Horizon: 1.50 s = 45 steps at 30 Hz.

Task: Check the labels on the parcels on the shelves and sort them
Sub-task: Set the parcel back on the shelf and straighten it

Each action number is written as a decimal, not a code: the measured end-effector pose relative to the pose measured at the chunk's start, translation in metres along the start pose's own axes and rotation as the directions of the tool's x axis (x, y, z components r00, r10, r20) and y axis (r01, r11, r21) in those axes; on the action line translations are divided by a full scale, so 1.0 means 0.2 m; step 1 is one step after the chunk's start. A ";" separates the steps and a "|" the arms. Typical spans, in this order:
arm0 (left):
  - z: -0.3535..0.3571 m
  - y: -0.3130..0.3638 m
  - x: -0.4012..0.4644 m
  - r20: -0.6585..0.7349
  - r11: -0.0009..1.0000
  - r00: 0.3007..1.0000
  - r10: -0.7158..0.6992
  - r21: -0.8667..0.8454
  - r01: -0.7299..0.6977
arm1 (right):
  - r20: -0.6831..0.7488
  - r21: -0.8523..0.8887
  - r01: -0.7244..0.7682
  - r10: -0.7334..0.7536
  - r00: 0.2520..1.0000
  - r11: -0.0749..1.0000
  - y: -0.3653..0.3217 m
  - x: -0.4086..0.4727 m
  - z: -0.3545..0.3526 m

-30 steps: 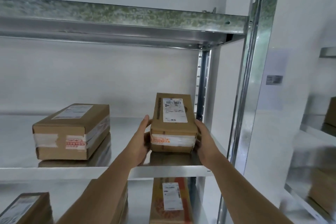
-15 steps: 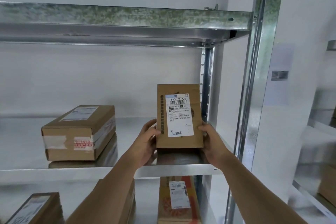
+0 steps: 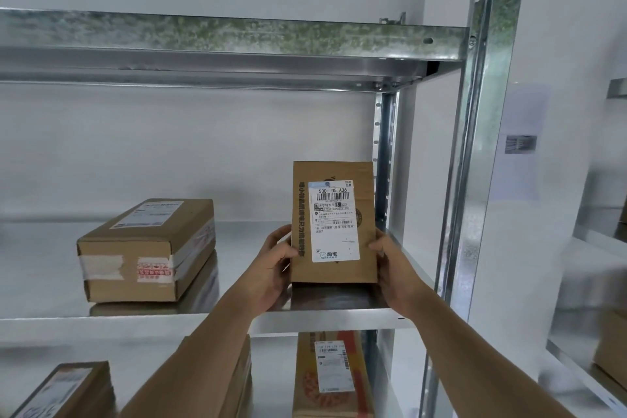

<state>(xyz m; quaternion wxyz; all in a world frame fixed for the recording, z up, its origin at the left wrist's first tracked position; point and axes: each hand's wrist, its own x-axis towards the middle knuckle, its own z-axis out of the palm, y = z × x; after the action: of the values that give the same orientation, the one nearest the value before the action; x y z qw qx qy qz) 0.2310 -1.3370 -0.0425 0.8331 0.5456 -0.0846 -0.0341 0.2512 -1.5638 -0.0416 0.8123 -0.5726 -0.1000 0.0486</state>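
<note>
Two hands hold one parcel [image 3: 334, 222] upright at the right end of the middle shelf [image 3: 101, 319], its lower edge at or just above the shelf, its white label [image 3: 334, 220] facing out. The left hand [image 3: 271, 268] has its grip round the parcel's left edge, thumb on the front; the right hand [image 3: 393, 268] clasps the right edge the same way. One taped box [image 3: 146, 251] lies flat on the same shelf, well to the left. Three more boxes show on the shelf below: one at far left [image 3: 64, 390], one partly behind the left forearm [image 3: 237, 377], one under the held parcel [image 3: 334, 377]. A second rack [image 3: 610, 332] stands blurred at right
</note>
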 end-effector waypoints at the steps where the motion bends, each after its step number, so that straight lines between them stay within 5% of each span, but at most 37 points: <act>1: 0.00 0.00 0.00 -0.001 1.000 1.000 0.002 0.008 -0.002 | -0.003 -0.003 -0.003 0.003 1.000 1.000 0.00 0.00 0.00; 23: 0.01 0.00 -0.01 0.066 0.990 0.996 0.061 0.120 -0.068 | -0.022 -0.057 0.008 -0.010 1.000 0.998 -0.03 -0.06 0.03; 31: -0.02 -0.01 0.01 -0.043 0.996 0.997 0.069 0.054 -0.066 | -0.075 -0.019 0.010 -0.011 0.997 1.000 -0.04 -0.06 0.02; 38: 0.01 -0.02 0.01 -0.111 0.976 0.984 0.136 0.188 -0.113 | -0.016 -0.037 0.041 -0.042 0.999 0.998 -0.03 -0.08 0.00; 45: 0.06 0.01 -0.01 -0.143 0.980 0.989 0.044 0.196 -0.015 | 0.137 -0.214 0.104 -0.075 0.988 0.971 -0.02 -0.09 0.01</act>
<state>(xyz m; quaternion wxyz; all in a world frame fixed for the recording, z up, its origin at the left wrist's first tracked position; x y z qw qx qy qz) 0.2263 -1.3466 -0.0363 0.7801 0.6241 -0.0339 0.0271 0.2334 -1.5671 -0.0386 0.7371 -0.6496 -0.1825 0.0370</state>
